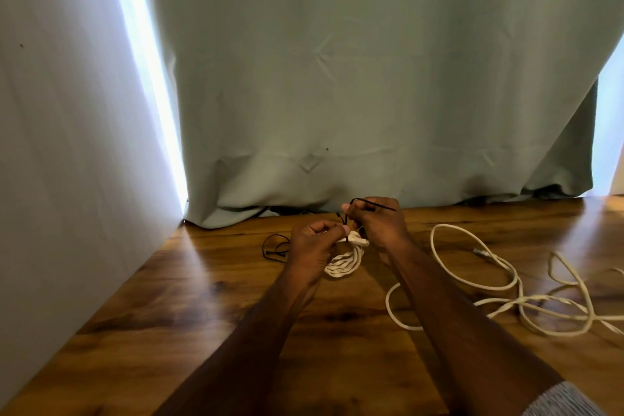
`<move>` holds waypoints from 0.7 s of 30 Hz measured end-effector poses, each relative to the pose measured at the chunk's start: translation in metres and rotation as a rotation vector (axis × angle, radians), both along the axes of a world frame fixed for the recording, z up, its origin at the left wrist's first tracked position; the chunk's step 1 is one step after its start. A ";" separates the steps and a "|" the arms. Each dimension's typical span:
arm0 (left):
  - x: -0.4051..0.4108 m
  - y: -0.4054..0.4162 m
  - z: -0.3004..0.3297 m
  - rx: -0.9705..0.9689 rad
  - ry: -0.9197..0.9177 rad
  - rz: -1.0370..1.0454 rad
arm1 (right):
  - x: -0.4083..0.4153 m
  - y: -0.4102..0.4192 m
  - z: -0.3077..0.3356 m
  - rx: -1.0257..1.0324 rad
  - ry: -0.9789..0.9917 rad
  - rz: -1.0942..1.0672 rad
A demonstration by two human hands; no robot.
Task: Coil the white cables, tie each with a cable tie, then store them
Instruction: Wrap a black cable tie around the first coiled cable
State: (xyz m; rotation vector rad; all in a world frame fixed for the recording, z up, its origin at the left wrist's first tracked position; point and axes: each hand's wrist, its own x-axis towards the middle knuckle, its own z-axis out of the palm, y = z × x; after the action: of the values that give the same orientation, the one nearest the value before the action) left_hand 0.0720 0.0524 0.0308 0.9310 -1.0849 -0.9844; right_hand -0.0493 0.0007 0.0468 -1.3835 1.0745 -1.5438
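Left hand [312,240] pinches the coil [344,263]; right hand [374,219] clamps the cable tie [371,202]. A loosened grip could unwind the loops.

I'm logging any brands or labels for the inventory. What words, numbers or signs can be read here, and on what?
None can be read.
Coiled white cable: no print visible.
Loose white cable: its connector is too small and blurred to tell.
Black cable tie: no marking visible.
Curtain and wooden floor: plain, no text.
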 end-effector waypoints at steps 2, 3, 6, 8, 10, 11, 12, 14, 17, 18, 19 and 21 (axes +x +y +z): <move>-0.001 0.000 -0.004 0.007 -0.004 0.000 | -0.002 0.001 0.001 -0.030 0.031 -0.035; -0.001 0.000 -0.005 0.014 -0.005 0.011 | -0.002 0.002 0.003 -0.059 0.058 -0.053; 0.003 -0.003 -0.006 0.047 0.050 0.095 | -0.001 0.006 0.013 -0.184 0.126 -0.102; 0.011 -0.006 -0.004 0.098 0.148 0.162 | 0.004 0.013 0.019 -0.274 0.170 -0.067; 0.019 -0.011 -0.006 0.113 0.196 0.192 | 0.015 0.020 0.018 -0.337 0.216 0.032; 0.023 -0.011 -0.007 0.108 0.184 0.197 | 0.022 0.023 0.015 -0.362 0.234 0.078; 0.025 -0.010 -0.008 0.105 0.159 0.202 | 0.027 0.025 0.012 -0.387 0.255 0.106; 0.029 -0.010 -0.010 0.118 0.133 0.211 | 0.033 0.027 0.007 -0.425 0.299 0.143; 0.034 -0.012 -0.010 0.125 0.142 0.236 | 0.033 0.029 0.007 -0.486 0.381 0.230; 0.036 -0.013 -0.011 0.128 0.154 0.235 | 0.033 0.029 0.007 -0.529 0.431 0.257; 0.037 -0.013 -0.011 0.132 0.172 0.224 | 0.034 0.029 0.006 -0.575 0.485 0.278; 0.040 -0.012 -0.010 0.133 0.213 0.197 | 0.033 0.029 0.003 -0.644 0.578 0.313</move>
State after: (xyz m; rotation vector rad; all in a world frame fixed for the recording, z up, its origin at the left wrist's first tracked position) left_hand 0.1119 0.0409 0.0207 0.9962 -0.7413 -0.9756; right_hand -0.0160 0.0296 0.0493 -2.4158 0.6230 -1.3316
